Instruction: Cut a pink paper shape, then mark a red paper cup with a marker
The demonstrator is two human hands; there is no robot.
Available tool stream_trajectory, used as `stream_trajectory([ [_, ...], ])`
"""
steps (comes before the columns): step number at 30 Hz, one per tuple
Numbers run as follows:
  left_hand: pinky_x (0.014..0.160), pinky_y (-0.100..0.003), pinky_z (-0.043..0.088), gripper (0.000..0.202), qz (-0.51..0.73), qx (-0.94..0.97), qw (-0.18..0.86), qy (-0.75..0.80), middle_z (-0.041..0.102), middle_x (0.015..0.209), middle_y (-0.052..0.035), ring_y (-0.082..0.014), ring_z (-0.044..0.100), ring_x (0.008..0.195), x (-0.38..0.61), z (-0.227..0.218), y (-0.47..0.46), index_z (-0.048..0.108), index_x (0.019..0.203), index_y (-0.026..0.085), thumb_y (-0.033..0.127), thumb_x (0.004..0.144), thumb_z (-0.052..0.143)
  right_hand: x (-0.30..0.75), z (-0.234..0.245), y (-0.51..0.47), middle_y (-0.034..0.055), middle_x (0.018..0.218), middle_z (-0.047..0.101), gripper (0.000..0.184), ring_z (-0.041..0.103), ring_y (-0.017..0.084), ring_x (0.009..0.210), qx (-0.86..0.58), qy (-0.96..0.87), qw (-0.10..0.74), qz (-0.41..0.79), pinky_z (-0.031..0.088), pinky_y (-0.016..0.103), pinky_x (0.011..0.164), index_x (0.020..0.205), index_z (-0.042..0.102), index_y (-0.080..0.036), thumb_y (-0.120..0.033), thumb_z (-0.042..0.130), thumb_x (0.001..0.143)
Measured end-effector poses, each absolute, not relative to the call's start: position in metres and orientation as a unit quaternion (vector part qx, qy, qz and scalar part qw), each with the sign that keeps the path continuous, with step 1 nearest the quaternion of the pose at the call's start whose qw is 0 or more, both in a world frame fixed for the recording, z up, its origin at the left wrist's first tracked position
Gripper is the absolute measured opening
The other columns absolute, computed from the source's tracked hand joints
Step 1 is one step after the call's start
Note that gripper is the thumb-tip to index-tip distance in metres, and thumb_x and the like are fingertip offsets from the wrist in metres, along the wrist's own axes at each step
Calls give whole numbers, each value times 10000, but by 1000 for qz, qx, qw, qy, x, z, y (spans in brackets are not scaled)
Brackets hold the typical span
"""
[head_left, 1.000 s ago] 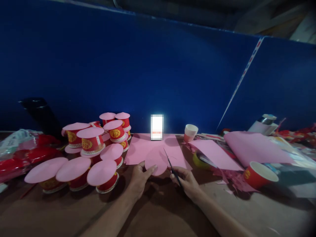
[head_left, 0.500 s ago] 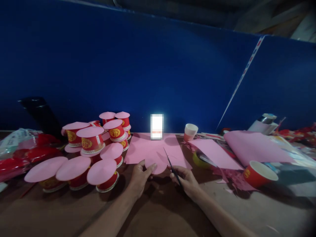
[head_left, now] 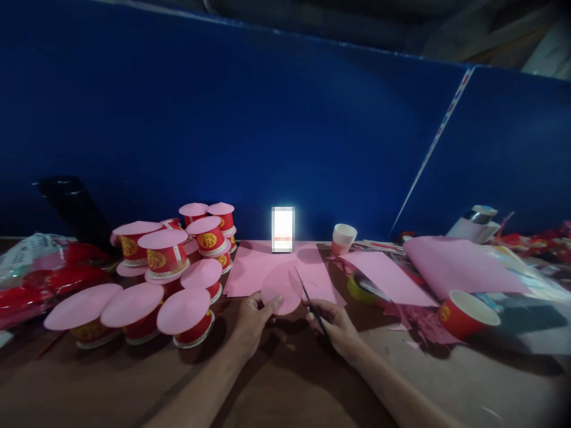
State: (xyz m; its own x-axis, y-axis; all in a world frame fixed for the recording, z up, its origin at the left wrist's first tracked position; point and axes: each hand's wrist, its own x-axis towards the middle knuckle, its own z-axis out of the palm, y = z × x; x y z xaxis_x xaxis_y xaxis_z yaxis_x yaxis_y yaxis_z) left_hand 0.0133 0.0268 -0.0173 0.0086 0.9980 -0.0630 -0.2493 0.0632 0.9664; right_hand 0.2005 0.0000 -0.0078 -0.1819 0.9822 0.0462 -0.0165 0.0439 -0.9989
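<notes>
Here, between both thumbs, near the middle of the table, a pink paper disc. Pinched at the near left edge by the left hand, thumb flat on the upper face, fingers partly hidden beneath. Held over the near edge of a pile of pink sheets.

In the right hand, dark scissors, gripped at the handle end with fingers closed around. Blades pointing far and slightly left, just beside the right edge of the disc; impossible to tell about contact, or about any gap between the blades. Just right of the blades, a thin curl of paper.

On the far side of the pile, a bright pixelated rectangle. Behind everything, a tall blue panel.

To the left, a cluster of red cups with gold emblems and shallow pink cone tops, partly stacked at the far side, with a row of three at the near side. Farther left, glossy red plastic packets.

To the right, at the far side, a pale cup stack; nearer, loose pink paper, shredded scraps and, beside them, a tilted red cup, mouth toward the right.
</notes>
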Motion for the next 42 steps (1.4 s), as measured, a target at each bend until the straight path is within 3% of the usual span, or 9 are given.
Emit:
stream_trajectory([
  [42,456,-197,390,320,554,401,579,444,614,621,0,-85,491,496,14,-13,24,629,738,132,406,598,718,200,-4,-1,-35,579,476,449,374,70,495,-453,-561,459,520,288,191,444,1023,657,-138,-413,704,672],
])
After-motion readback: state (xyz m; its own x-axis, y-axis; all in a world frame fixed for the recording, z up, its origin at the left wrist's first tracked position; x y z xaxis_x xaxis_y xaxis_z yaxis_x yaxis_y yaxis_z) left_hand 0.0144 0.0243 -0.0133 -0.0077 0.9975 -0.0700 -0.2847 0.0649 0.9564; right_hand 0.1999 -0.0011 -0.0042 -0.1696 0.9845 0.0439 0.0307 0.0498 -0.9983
